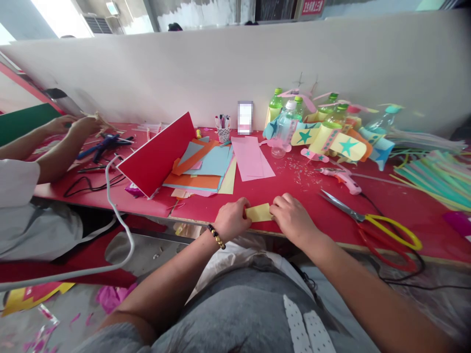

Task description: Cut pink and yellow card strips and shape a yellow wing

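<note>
A small strip of yellow paper [258, 213] is stretched between my two hands at the front edge of the red table. My left hand [233, 216], with a beaded bracelet at the wrist, pinches its left end. The right end is gripped by the fingers of my right hand [293, 218]. Just beyond lie pink paper sheets [248, 157] and a pile of blue, orange and yellow paper [209, 164]. Scissors with yellow and red handles [371, 220] rest to the right of my right hand, near a pink glue gun [342, 179].
Plastic-bottle airplanes [327, 127] crowd the back right, beside bundles of coloured strips [437, 174]. A red board [158, 154] stands slanted on the left. A pen cup [223, 132] and a phone [245, 117] are at the back. Another person's hands [79, 126] work at far left.
</note>
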`<action>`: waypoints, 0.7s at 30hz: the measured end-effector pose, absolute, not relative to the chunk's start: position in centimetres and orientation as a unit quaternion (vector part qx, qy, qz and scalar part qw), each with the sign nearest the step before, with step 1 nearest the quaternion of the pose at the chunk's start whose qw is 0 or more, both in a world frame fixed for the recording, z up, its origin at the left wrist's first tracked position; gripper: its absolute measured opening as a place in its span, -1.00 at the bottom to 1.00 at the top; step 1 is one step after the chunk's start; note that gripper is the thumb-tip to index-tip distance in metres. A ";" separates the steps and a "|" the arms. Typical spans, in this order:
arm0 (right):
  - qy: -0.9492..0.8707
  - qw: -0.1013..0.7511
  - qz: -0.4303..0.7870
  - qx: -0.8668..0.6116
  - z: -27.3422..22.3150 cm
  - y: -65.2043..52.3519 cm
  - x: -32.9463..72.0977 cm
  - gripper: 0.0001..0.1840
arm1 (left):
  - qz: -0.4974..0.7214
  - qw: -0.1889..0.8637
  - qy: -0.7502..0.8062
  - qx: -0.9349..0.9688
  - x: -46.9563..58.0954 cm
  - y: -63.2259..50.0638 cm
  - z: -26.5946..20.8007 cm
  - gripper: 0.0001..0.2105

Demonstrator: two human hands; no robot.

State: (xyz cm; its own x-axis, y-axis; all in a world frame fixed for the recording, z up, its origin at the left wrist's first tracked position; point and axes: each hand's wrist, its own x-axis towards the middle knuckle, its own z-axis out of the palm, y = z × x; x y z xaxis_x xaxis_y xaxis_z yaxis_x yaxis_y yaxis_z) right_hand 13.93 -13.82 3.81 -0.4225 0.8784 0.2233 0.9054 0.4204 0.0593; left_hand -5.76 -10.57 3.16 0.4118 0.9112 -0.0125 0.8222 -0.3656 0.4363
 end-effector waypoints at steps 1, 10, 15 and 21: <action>-0.833 0.092 -0.109 -0.535 3.6 -14.2 13.8 -0.85 | 0.116 0.191 0.531 0.817 -5.8 -10.6 3.2 -0.71; -0.848 0.167 -0.079 -0.498 -0.5 -16.7 14.1 -0.68 | 0.120 0.200 0.534 0.812 -5.8 -10.6 3.3 -0.69; -0.823 0.181 -0.105 -0.528 -2.4 -18.8 13.5 -0.51 | 0.136 0.210 0.522 0.815 -6.0 -10.5 3.1 -0.73; -0.802 0.160 -0.109 -0.566 -2.4 -19.9 12.3 -0.35 | 0.127 0.230 0.526 0.809 -6.0 -10.1 3.2 -0.70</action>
